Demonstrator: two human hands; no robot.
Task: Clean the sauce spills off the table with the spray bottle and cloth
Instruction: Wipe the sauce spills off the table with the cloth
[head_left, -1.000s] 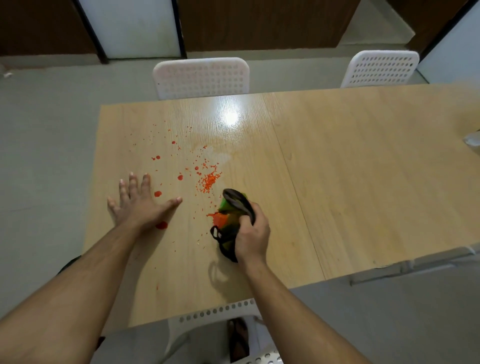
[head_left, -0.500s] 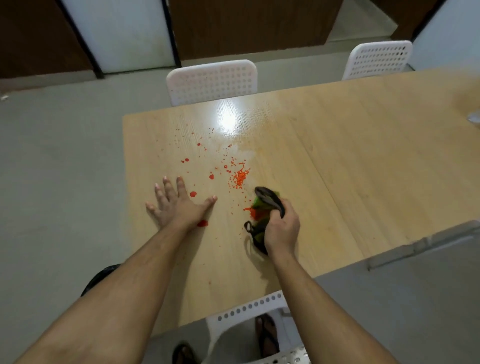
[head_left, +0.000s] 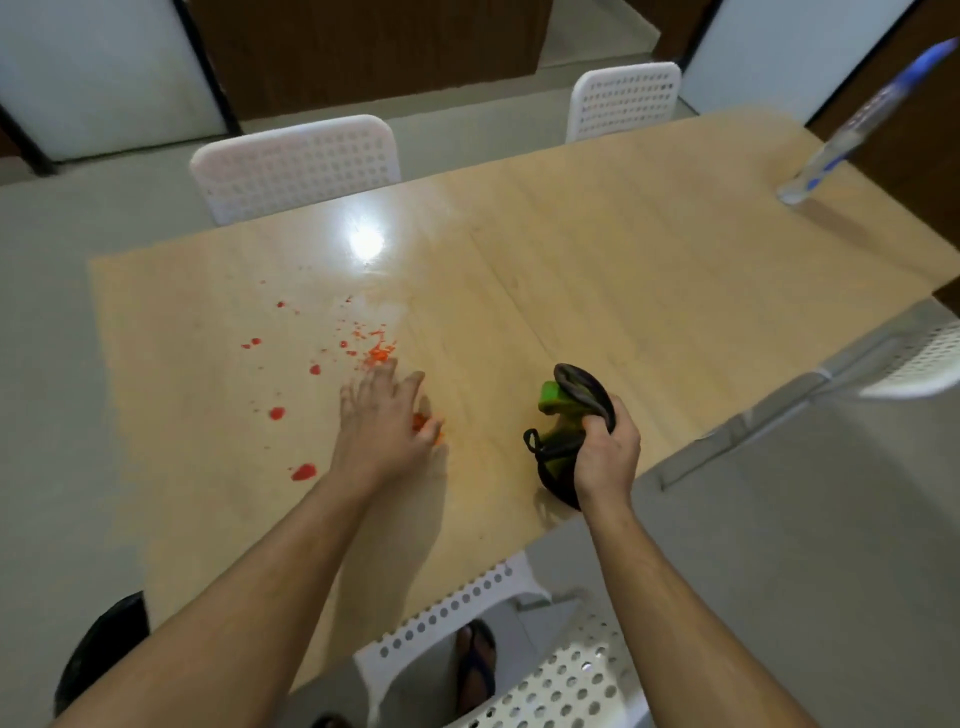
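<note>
Red and orange sauce spills (head_left: 304, 472) dot the left half of the wooden table (head_left: 649, 270), with a denser orange patch (head_left: 376, 354) further back. My left hand (head_left: 384, 415) lies flat on the table with fingers spread, covering an orange blob of sauce. My right hand (head_left: 605, 452) grips a bunched green and black cloth (head_left: 566, 410), held upright on the table near the front edge, to the right of the spills. A clear spray bottle (head_left: 831, 150) with blue parts stands blurred at the table's far right.
White perforated chairs stand behind the table (head_left: 296, 166) (head_left: 623, 98), at its right side (head_left: 914, 364) and under me (head_left: 571, 675). A sandalled foot (head_left: 475, 670) shows below the table edge. A dark object (head_left: 104, 649) sits on the floor at lower left.
My left hand slid right onto the orange blob where the cloth was. My right hand carried the cloth to the right, away from the spills. The view shifted, bringing the spray bottle in.
</note>
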